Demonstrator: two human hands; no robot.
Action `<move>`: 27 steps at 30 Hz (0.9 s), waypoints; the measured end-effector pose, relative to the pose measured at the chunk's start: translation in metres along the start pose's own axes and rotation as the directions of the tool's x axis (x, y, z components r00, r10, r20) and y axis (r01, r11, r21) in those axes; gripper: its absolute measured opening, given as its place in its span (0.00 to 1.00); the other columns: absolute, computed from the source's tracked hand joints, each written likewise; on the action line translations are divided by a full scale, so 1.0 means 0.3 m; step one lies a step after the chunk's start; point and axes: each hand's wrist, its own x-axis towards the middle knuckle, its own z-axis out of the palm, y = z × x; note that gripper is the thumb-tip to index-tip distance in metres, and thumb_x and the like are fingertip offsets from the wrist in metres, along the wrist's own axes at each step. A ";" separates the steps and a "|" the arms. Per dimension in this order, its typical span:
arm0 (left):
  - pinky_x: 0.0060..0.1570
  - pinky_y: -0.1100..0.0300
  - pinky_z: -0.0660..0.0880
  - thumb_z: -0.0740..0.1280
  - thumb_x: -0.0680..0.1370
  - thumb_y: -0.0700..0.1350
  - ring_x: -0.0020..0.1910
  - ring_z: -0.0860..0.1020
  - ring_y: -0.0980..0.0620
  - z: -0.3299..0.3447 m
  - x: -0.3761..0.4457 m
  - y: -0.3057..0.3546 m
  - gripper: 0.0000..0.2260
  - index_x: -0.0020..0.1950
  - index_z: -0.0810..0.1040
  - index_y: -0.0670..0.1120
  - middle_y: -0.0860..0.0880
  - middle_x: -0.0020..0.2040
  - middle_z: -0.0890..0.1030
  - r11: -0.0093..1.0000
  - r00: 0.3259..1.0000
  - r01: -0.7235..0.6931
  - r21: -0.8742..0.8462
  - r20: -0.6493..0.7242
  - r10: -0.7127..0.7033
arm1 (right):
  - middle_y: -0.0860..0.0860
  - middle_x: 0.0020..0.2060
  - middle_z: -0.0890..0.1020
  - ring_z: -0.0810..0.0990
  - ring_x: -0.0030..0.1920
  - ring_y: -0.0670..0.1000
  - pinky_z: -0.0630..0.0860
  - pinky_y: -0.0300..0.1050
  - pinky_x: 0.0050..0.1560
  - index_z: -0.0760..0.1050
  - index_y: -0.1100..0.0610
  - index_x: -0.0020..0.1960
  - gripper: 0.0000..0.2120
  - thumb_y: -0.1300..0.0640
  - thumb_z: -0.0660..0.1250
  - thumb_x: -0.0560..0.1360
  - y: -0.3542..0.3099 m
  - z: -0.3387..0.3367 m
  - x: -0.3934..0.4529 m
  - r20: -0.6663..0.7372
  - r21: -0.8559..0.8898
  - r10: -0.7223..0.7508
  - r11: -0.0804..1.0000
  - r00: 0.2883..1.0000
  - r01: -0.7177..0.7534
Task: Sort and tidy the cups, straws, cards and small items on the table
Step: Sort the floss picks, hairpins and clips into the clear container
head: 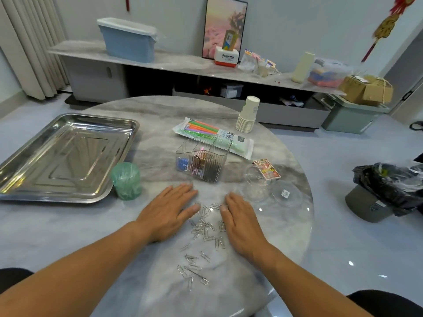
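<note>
Paper clips [206, 227] lie scattered between my left hand [168, 210] and right hand [240, 219], trailing toward me. Both hands' fingers flat on bench [114, 236], gripping nothing.

Table [229, 106]: glossy grey marbled top, smooth. Tray [68, 154], left of frame: polished mirror-like metal. Paper clips [206, 225], lower centre: shiny metal wire. Organizer [203, 156]: clear ribbed plastic. Cup stack [248, 114]: matt cream paper. Straw pack [215, 136]: glossy plastic wrap. Green cup [126, 180]: thin crinkled plastic film.
</note>
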 end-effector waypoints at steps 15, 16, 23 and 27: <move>0.78 0.57 0.47 0.45 0.79 0.73 0.80 0.46 0.63 -0.004 -0.056 0.060 0.31 0.80 0.51 0.65 0.60 0.82 0.50 0.946 0.975 0.124 -0.298 -0.138 -0.172 | 0.42 0.68 0.75 0.69 0.69 0.37 0.59 0.27 0.69 0.74 0.52 0.72 0.18 0.52 0.55 0.86 -0.089 0.012 -0.061 -0.256 0.463 0.047 0.883 0.966 0.079; 0.77 0.58 0.45 0.44 0.79 0.74 0.80 0.44 0.62 -0.007 -0.032 0.045 0.32 0.81 0.49 0.64 0.59 0.83 0.48 0.952 0.973 0.158 -0.261 -0.124 -0.195 | 0.43 0.69 0.75 0.69 0.68 0.37 0.58 0.26 0.68 0.73 0.52 0.73 0.18 0.51 0.55 0.86 -0.072 0.012 -0.053 -0.258 0.475 0.097 0.879 0.961 0.039; 0.79 0.56 0.37 0.36 0.78 0.73 0.80 0.40 0.63 0.005 0.076 0.030 0.36 0.83 0.45 0.59 0.60 0.82 0.43 0.997 0.997 0.073 0.015 0.015 -0.074 | 0.40 0.72 0.72 0.66 0.72 0.39 0.61 0.42 0.76 0.70 0.47 0.76 0.26 0.39 0.50 0.84 -0.008 0.062 -0.040 -0.204 0.340 0.080 0.940 0.976 -0.006; 0.80 0.57 0.41 0.38 0.80 0.71 0.79 0.41 0.67 0.015 0.049 0.061 0.34 0.83 0.49 0.58 0.60 0.82 0.48 0.992 0.988 -0.122 0.012 0.098 0.120 | 0.39 0.71 0.73 0.67 0.71 0.36 0.61 0.36 0.73 0.70 0.47 0.75 0.32 0.35 0.46 0.79 -0.015 0.060 -0.019 -0.202 0.354 0.077 0.935 0.976 -0.001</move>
